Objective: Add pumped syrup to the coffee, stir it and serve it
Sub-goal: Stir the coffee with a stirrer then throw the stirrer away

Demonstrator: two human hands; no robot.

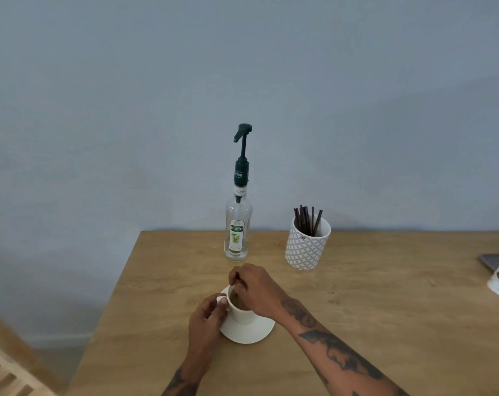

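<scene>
White cup (244, 312) of coffee on its saucer (249, 331), near the front of the wooden table (385, 310). Left hand (206, 320) curled round the cup's handle. Right hand (256, 290) over the rim, fingers pinching a dark stirrer (237, 281) dipped in the coffee. Syrup bottle (238, 227) with pump upright just behind; patterned holder (306, 247) of stirrers to its right

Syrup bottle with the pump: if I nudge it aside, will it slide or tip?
The syrup bottle looks apt to tip: it is tall and narrow, and its pump stands extended high above the neck. It appears nearly empty, so probably light and easily toppled. The clear body looks like glass, so likely fragile; push low, near the base.
</scene>
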